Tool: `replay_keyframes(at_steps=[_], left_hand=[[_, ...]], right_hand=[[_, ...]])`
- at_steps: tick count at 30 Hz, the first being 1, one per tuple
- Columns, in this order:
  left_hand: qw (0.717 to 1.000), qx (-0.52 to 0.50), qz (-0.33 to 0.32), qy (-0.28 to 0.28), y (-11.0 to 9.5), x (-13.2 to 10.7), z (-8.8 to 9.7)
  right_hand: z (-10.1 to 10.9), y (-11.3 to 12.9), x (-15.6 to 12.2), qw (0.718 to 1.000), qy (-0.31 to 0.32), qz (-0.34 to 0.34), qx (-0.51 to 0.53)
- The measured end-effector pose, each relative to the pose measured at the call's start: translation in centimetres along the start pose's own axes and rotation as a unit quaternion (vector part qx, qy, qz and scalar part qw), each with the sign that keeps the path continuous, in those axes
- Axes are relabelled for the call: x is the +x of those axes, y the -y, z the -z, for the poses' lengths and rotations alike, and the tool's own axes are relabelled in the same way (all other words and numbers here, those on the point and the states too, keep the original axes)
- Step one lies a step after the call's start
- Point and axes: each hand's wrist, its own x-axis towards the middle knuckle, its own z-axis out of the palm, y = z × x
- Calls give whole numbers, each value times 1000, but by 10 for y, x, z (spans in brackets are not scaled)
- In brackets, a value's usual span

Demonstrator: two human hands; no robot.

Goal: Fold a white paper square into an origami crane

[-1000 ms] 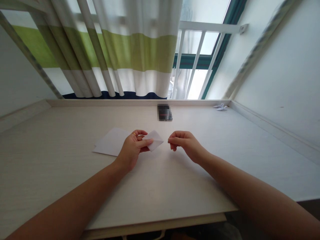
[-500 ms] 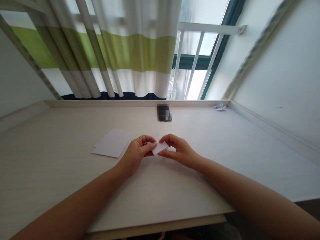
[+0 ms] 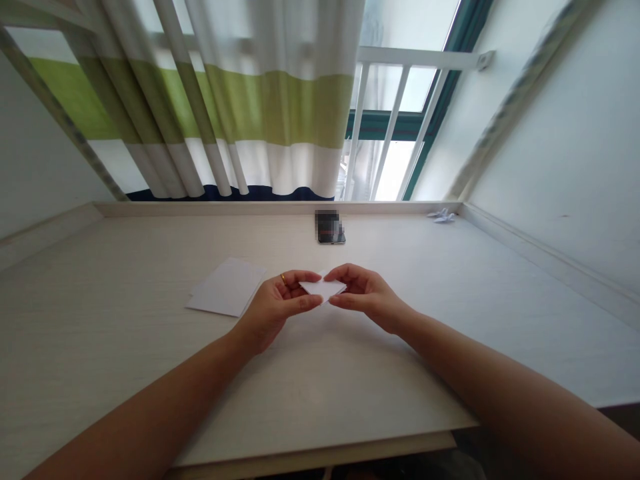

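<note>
A small piece of folded white paper is held just above the table, between my two hands. It looks roughly triangular, with its layered edges pointing left and right. My left hand pinches its left side, thumb at the near edge and fingers at the far edge; a ring sits on one finger. On the other side my right hand grips it the same way. Left of my left hand lie white paper sheets, flat and slightly overlapping.
A dark phone, partly pixelated, lies near the back ledge of the white table. Small folded white paper pieces rest in the far right corner. Behind the ledge hang a striped curtain and a white railing.
The folded paper has turned and now shows a wider triangular face. My left thumb has moved down to its near edge, and my right fingers have shifted along its far edge.
</note>
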Motion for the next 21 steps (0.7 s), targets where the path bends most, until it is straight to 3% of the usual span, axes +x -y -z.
replay_keyframes(at_steps=[21], left_hand=[[999, 44, -10, 6, 2, 2, -1]], right_hand=[[3, 0, 2, 998, 43, -16, 36]])
